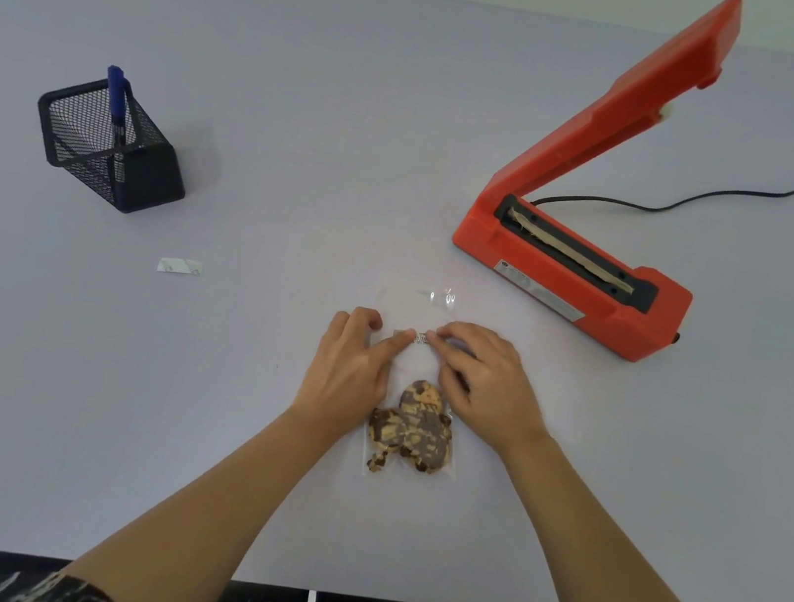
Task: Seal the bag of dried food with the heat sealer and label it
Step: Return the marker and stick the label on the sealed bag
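Observation:
A clear plastic bag (422, 307) lies flat on the table in front of me, with brown and tan dried food pieces (412, 428) in its near end. A small written label (419, 338) lies across the bag's middle. My left hand (350, 369) rests on the bag's left side, its fingertips on the label's left end. My right hand (484, 379) presses its fingertips on the label's right end. The orange heat sealer (570, 276) stands to the right behind the bag with its arm raised.
A black mesh pen holder (111, 151) with a blue marker (117, 100) stands at the left. A small white label backing (180, 266) lies on the purple table (286, 101). The sealer's black cord (713, 197) trails to the right.

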`<state>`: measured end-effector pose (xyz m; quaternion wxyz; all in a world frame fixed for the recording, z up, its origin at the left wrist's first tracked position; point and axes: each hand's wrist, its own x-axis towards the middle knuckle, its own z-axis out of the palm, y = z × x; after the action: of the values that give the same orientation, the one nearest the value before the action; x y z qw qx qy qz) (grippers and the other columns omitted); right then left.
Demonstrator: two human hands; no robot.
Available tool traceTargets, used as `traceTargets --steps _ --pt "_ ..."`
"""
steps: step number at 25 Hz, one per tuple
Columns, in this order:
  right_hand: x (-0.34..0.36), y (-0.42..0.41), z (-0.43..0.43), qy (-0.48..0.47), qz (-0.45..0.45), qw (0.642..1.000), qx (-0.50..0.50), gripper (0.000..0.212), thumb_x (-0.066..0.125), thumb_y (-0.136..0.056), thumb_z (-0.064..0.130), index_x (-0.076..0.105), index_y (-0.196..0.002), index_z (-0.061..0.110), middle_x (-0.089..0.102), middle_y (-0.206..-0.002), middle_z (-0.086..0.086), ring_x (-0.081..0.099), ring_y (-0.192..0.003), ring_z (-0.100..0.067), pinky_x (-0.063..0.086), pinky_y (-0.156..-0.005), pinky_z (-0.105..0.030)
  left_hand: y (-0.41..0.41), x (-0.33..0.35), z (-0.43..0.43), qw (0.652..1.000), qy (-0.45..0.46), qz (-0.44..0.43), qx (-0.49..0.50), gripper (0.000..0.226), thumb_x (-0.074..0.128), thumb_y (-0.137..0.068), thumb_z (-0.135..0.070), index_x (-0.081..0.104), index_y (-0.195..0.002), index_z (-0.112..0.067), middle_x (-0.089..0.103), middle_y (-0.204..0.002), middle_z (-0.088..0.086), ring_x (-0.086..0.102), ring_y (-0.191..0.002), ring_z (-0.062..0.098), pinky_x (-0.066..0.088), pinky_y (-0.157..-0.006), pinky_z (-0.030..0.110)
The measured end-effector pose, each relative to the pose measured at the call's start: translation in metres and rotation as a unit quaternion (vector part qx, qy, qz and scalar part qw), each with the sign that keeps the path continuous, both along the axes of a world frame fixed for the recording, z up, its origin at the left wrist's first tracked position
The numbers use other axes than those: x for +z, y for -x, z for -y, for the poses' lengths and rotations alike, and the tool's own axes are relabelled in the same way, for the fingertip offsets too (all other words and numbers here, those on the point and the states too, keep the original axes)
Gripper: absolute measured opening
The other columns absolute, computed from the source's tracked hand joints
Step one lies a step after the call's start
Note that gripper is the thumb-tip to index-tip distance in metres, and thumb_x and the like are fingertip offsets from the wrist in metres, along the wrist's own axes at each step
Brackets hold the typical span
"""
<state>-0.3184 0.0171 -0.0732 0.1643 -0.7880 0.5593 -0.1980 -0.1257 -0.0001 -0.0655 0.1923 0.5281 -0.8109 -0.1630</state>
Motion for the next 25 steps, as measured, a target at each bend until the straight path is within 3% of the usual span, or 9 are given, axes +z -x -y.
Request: traceTargets --steps 5,10,15,25 --pt "-0.003 -0.002 -0.001 0.041 0.039 0.998 -0.032 0.026 0.060 -0.083 0.012 0.069 -0.107 0.011 0.069 -0.108 -0.003 0.060 -0.105 -0.017 0.047 -0.092 -0.032 -0.002 -0.004 -0.001 1.000 -0.002 -0.016 0.027 0.030 0.050 -0.083 -0.011 0.070 -0.105 -0.013 0.059 -0.094 0.021 0.052 -0.073 0.033 0.051 -0.064 0.037" --pt "0.002 0.000 0.000 0.003 0.069 0.996 -0.047 0.026 0.053 -0.086 0.025 0.066 -0.105 0.013 0.068 -0.109 -0.001 0.054 -0.109 -0.010 0.041 -0.095 -0.031 -0.005 0.000 -0.002 0.998 -0.010 -0.053 0.030 0.032 0.050 -0.082 -0.016 0.069 -0.107 -0.009 0.060 -0.101 0.020 0.052 -0.078 0.028 0.046 -0.072 0.030" --pt "0.005 0.000 0.002 -0.005 0.042 0.999 -0.022 0.032 0.051 -0.088 0.022 0.062 -0.118 0.020 0.064 -0.111 0.000 0.051 -0.106 -0.012 0.037 -0.092 -0.027 -0.015 -0.003 -0.001 0.998 0.039 0.014 -0.048 0.032 0.052 -0.087 -0.020 0.065 -0.114 -0.011 0.061 -0.110 0.021 0.053 -0.078 0.030 0.050 -0.076 0.036" --pt "0.004 0.002 0.001 -0.024 -0.014 1.000 0.006 0.041 0.045 -0.086 0.022 0.057 -0.125 0.026 0.060 -0.113 -0.004 0.047 -0.109 -0.016 0.032 -0.089 -0.030 -0.016 -0.008 0.000 0.994 0.070 0.043 -0.065 0.034 0.046 -0.089 -0.024 0.064 -0.116 -0.012 0.062 -0.106 0.020 0.053 -0.078 0.032 0.051 -0.074 0.037"
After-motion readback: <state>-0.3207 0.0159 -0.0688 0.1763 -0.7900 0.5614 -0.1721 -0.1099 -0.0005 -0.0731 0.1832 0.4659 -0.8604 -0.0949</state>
